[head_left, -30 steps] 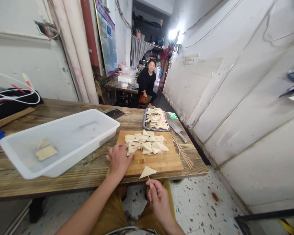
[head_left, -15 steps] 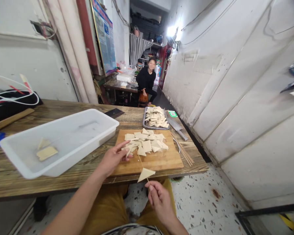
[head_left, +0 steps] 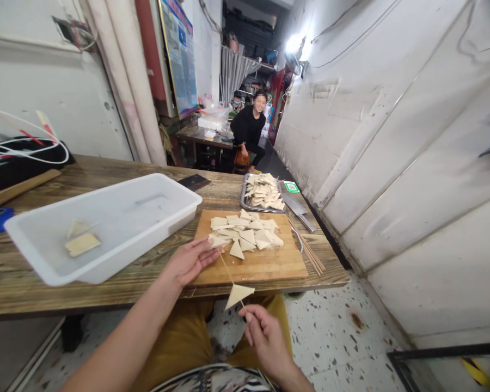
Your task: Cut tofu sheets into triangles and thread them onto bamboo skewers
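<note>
Pale triangular pieces (head_left: pixel 247 237) lie heaped on a wooden cutting board (head_left: pixel 269 268). At the heap's left edge my left hand (head_left: pixel 193 261) holds one pale piece (head_left: pixel 218 241) between thumb and fingers. My right hand (head_left: pixel 263 332) pinches the lower end of a thin wooden skewer (head_left: pixel 227 268) below the table edge. One pale triangle (head_left: pixel 239 295) is threaded on that skewer just above my right fingers. The skewer's upper end reaches the piece at my left fingertips; whether it has pierced it is too small to tell.
A white plastic tub (head_left: pixel 106 223) stands left of the board. Behind the board is a metal tray (head_left: pixel 245 202) piled with pieces. A cleaver (head_left: pixel 298 211) and loose skewers (head_left: pixel 308 247) lie at the right. A person (head_left: pixel 248 128) sits farther back.
My left hand has taken hold of a piece from the heap and drawn it to the skewer's upper end. The view has shifted slightly.
</note>
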{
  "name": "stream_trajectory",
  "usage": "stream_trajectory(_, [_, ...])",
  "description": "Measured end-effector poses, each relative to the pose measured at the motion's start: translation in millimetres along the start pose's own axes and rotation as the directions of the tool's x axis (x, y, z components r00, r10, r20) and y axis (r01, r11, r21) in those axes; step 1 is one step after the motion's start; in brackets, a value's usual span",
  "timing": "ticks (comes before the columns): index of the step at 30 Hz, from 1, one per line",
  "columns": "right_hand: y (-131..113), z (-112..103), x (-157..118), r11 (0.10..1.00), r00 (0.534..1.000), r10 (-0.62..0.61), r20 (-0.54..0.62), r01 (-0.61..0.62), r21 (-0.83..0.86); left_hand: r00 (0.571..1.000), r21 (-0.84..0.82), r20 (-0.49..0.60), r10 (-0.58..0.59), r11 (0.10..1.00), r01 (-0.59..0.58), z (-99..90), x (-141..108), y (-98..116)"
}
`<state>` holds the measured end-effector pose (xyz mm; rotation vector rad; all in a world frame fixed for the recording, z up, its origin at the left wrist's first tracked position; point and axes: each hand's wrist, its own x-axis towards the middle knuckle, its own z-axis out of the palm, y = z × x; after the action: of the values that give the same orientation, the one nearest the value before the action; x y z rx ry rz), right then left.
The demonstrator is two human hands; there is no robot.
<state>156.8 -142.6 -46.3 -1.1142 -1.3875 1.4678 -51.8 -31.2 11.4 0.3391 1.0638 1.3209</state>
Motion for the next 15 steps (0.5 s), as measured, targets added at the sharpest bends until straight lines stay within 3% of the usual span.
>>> stream_trajectory(15, [1.0,3.6,1.9,0.999,0.999,0.038,-0.003,-0.038,0.021,1.000,0.012,-0.023,-0.010,1.000,0.010,-1.7,0.0,-0.6])
